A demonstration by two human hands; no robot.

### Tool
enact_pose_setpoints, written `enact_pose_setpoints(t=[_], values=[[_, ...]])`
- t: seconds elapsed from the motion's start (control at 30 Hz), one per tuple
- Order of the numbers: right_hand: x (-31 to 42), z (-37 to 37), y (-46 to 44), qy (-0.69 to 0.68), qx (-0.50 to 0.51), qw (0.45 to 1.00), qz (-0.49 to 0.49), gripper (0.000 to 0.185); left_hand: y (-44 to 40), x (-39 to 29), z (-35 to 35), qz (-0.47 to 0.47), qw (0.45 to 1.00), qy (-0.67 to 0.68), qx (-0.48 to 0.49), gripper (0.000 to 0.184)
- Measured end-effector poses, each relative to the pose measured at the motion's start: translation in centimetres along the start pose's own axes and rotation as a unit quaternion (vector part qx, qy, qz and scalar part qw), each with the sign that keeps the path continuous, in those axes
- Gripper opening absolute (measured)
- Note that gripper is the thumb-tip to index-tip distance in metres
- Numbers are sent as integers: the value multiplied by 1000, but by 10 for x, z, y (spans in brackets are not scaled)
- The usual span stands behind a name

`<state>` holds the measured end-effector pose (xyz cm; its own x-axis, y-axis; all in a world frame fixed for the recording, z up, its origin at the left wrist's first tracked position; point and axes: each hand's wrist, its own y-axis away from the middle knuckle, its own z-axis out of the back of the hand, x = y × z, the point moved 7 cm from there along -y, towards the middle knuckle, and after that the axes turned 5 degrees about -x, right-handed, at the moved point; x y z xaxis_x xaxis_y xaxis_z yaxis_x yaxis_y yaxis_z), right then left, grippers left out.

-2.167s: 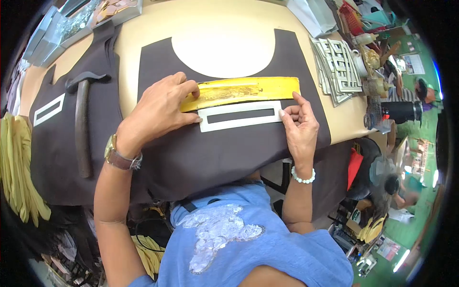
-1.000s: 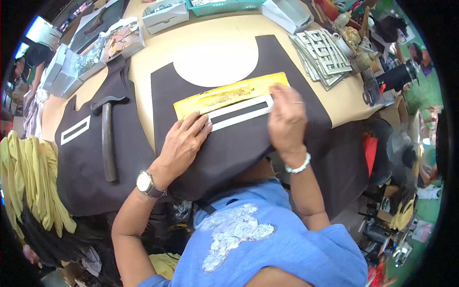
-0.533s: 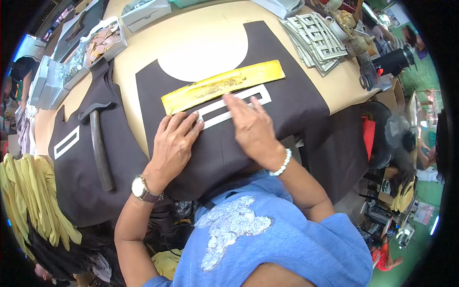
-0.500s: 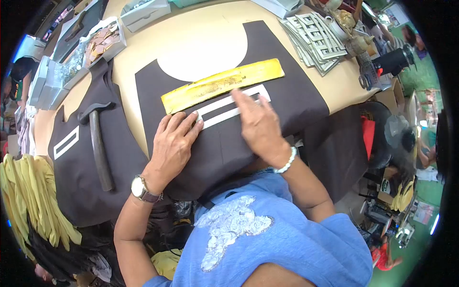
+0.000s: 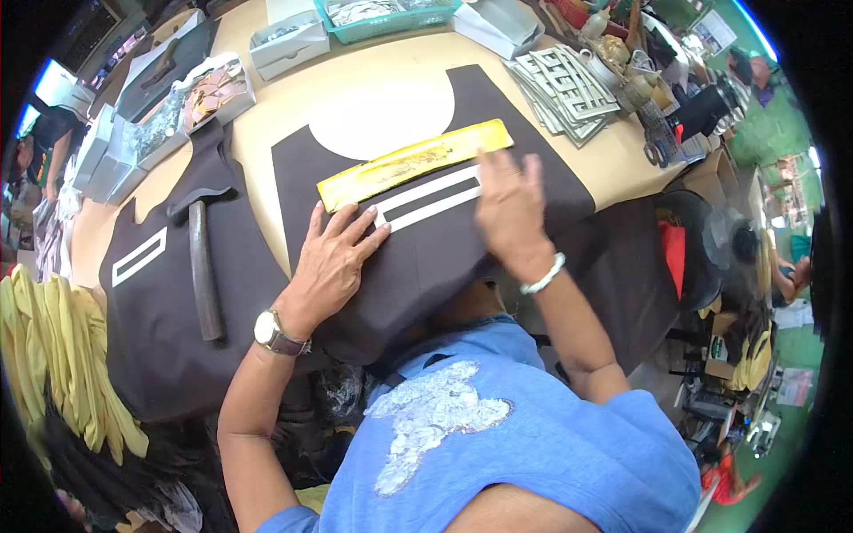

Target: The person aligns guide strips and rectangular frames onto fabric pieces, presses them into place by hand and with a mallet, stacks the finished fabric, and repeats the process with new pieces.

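Note:
My left hand (image 5: 333, 256) lies with its fingers spread on a dark brown cloth panel (image 5: 400, 275), fingertips at the left end of a white rectangular frame-shaped strip (image 5: 431, 203). Over the strip's right end is my right hand (image 5: 514, 209), fingers stretched out and a little blurred, covering that end. Just above the strip, a flat yellow bar (image 5: 413, 165) with dark smudges rests on the same cloth. Neither hand grasps anything that shows.
To the left, a hammer (image 5: 203, 266) lies on a second dark panel (image 5: 164, 329) bearing a similar white frame (image 5: 139, 257). Open boxes (image 5: 289, 49) and a teal basket (image 5: 391, 27) line the back. Patterned pale pieces (image 5: 564, 93) and scissors (image 5: 659, 147) are at right.
My right hand has moved right along the white strip to its end, uncovering more of it. My left hand stays at the left end. The whole view has shifted slightly.

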<state>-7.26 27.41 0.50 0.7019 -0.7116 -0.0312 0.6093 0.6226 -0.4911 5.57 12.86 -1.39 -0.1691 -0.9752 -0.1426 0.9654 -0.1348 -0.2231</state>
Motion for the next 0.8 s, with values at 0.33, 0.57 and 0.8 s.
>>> enact_pose_setpoints(t=[0.33,0.57,0.8], values=[[44,-11,36,-230,41,971,42,45,-9,-7,-2,-10,996,-77,37,50],[-40,-11,40,-175,30,984,-30,40,-4,-29,-4,11,976,-205,68,37],[-42,-7,-13,-167,115,979,25,34,9,-16,17,230,960,-144,-71,36]])
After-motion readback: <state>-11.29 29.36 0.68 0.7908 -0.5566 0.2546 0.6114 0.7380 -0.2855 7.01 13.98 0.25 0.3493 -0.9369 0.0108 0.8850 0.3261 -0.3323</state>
